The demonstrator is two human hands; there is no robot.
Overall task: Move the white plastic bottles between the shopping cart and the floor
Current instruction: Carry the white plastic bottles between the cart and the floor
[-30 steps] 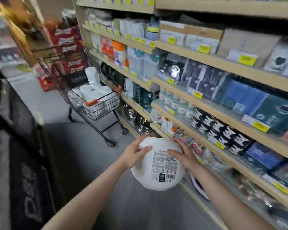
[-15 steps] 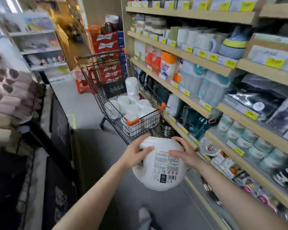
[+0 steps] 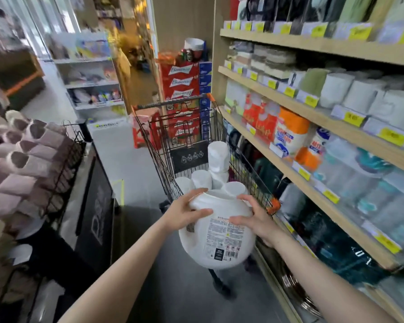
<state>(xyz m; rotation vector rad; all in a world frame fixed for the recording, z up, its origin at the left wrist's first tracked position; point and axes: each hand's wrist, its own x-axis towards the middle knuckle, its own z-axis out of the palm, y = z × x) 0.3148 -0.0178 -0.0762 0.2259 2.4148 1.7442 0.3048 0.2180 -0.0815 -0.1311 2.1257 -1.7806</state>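
The left hand (image 3: 184, 212) grips the upper left shoulder of the white plastic bottle (image 3: 217, 234), fingers curled over its top. The bottle is carried in the air, label facing up, its long axis pointing forward at the shopping cart (image 3: 163, 164) just ahead, where other white bottles (image 3: 217, 157) stand. The right hand (image 3: 252, 217) clasps its right side, equally near.

Bright, even store light fills the aisle; warm glow at the far end. Wide-angle bending curves the shelves (image 3: 313, 117), and motion blur smears the edges.
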